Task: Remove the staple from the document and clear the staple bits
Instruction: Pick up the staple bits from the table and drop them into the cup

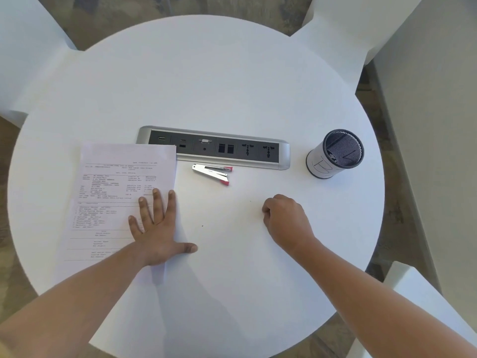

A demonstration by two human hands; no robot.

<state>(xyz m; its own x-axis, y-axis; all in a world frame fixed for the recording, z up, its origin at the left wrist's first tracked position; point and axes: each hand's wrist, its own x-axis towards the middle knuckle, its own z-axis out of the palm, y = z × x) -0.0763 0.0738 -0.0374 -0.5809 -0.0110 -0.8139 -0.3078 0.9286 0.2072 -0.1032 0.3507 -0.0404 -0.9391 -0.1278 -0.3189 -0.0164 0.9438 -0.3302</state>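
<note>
On the table, the left hand presses the document flat, grip open. The right hand is curled, grip closed.

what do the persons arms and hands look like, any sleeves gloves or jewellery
Nothing worn is visible. The left forearm and right forearm are bare to the frame's edge, with no sleeve or cuff showing. The left hand and right hand carry no gloves, rings, watch or bracelet that this view shows.
</note>
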